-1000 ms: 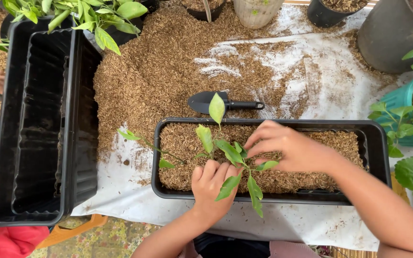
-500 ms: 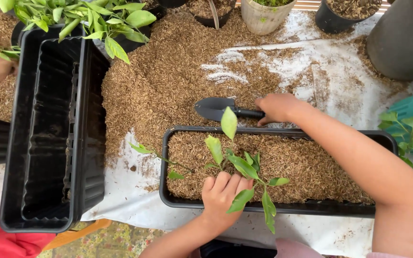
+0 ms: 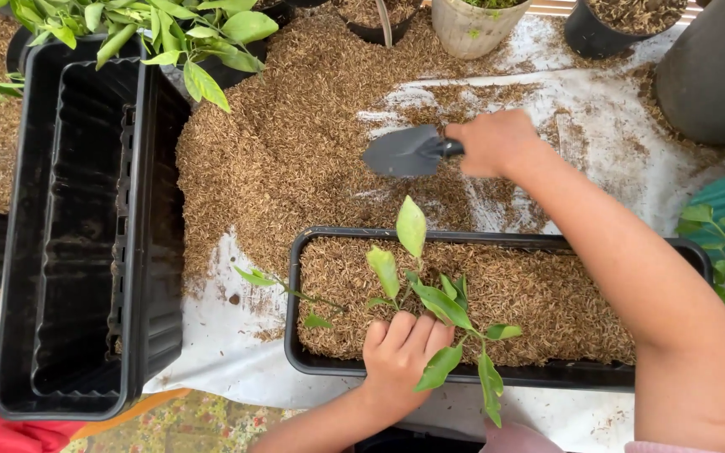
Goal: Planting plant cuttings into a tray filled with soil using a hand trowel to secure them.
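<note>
Seedling (image 3: 430, 294), small and green-leaved, stands at the left end of the long black planter (image 3: 673, 243) of brown husk, where my left hand (image 3: 400, 356) grips its base. My right hand (image 3: 492, 143) clasps the dark trowel (image 3: 404, 151) over the husk heap (image 3: 295, 143). I'd keep the stem upright, scoop shallowly. Empty black trough (image 3: 86, 243) lies far left, pots crowd the far edge.

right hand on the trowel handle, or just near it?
Touching. Head view: the right hand is closed around the handle of the black trowel, with only the blade sticking out.
</note>
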